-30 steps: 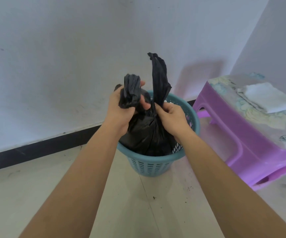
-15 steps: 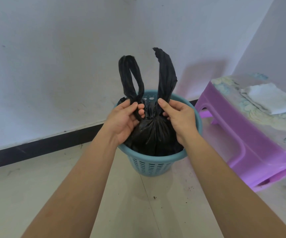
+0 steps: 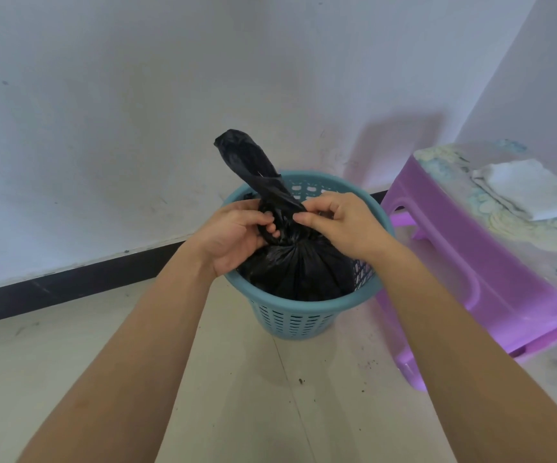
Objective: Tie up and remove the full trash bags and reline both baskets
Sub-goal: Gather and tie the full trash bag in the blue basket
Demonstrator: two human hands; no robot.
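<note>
At the centre of the frame the black trash bag sits in the teal basket, its gathered neck gripped by the left hand and pinched by the right hand mid-knot, so next the ends probably need pulling tight.

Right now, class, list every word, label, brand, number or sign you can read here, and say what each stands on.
None can be read.
The black trash bag, teal basket and white cloth show no lettering.
The purple stool has a flowery print on top; its small dark motif is too blurred to tell.
</note>
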